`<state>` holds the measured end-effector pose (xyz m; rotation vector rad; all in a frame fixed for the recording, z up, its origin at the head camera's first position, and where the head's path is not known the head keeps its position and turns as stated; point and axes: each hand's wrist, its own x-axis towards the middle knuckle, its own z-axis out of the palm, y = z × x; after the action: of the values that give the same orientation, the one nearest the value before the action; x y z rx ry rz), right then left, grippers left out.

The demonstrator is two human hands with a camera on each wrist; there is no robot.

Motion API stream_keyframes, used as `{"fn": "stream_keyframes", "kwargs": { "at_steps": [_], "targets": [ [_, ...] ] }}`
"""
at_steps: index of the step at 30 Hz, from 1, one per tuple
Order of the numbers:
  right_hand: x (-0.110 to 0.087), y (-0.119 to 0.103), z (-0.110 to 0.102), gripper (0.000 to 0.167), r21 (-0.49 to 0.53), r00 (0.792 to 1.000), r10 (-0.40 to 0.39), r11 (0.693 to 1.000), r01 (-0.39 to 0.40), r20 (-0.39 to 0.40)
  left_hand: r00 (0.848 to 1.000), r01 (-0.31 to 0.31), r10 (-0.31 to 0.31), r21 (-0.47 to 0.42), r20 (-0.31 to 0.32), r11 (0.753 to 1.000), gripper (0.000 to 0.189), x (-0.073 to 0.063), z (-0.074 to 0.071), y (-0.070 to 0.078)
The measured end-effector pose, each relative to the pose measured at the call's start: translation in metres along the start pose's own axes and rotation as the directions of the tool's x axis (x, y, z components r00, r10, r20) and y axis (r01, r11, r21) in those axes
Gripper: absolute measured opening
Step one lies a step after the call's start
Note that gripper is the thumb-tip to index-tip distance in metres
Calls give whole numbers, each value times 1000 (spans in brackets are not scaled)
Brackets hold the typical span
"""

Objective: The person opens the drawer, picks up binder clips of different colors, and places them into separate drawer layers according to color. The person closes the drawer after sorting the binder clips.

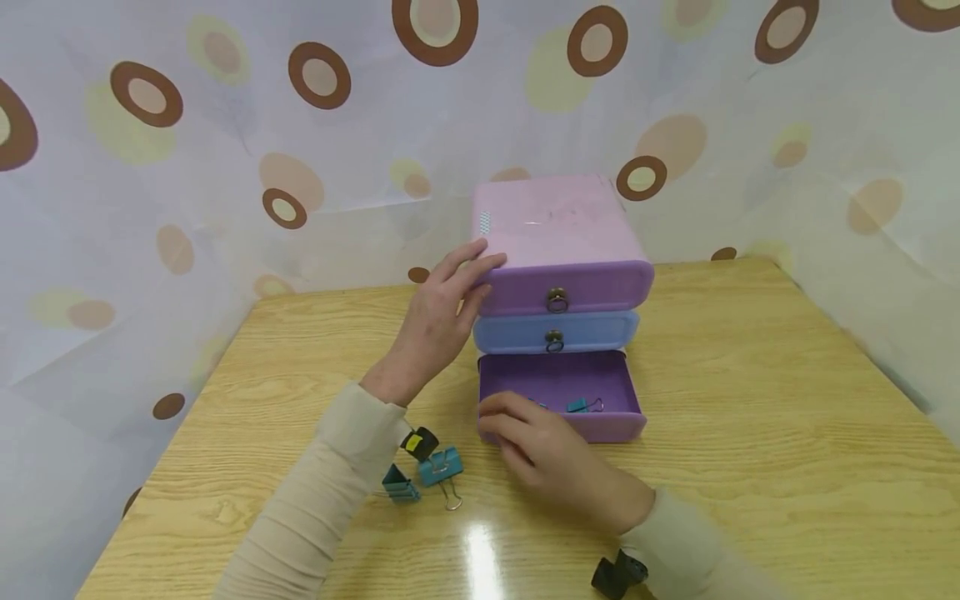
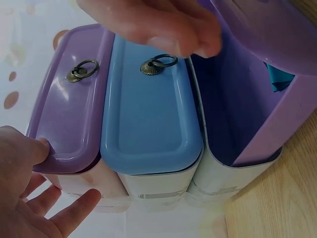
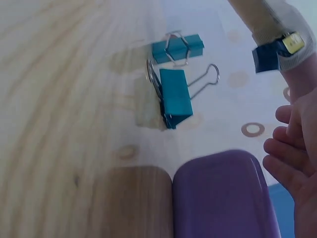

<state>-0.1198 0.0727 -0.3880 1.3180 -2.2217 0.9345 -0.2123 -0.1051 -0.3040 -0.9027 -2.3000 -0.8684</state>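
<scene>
My left hand (image 1: 435,321) rests on the upper left edge of a small pink cabinet (image 1: 555,221), thumb against its purple top drawer (image 2: 69,99). The blue middle drawer (image 1: 517,332) is closed as well. Below it the purple bottom drawer (image 1: 611,427) stands pulled out, with a teal binder clip (image 1: 577,406) in it and another partly hidden by my right hand. The right hand (image 1: 551,454) is over this drawer's front left corner, fingers loosely bent and nothing visible in them. Two teal binder clips (image 3: 176,94) lie on the table near the left forearm.
The wooden table (image 1: 750,400) meets a patterned sheet (image 1: 360,167) at the back and sides. Small black cameras (image 1: 618,575) are strapped to both wrists. Ring pulls (image 1: 557,300) stick out from the upper two drawer fronts.
</scene>
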Motion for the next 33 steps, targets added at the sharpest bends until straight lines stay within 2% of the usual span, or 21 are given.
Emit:
{"fn": "stream_keyframes", "kwargs": {
  "at_steps": [9, 22, 28, 33],
  "targets": [
    [4, -9, 17, 30, 16, 988, 63, 998, -66, 144, 1000, 1, -1, -6, -3, 1000, 34, 1, 0, -1],
    [5, -13, 42, 31, 14, 962, 92, 995, -98, 259, 1000, 9, -9, -7, 3, 1000, 35, 0, 1, -1],
    [3, -12, 48, 31, 9, 926, 149, 987, -163, 346, 1000, 19, -19, -3, 11, 1000, 35, 0, 0, 1],
    [2, -12, 48, 25, 2, 895, 213, 973, -232, 392, 1000, 26, -26, -1, 15, 1000, 36, 1, -1, 1]
  ]
}}
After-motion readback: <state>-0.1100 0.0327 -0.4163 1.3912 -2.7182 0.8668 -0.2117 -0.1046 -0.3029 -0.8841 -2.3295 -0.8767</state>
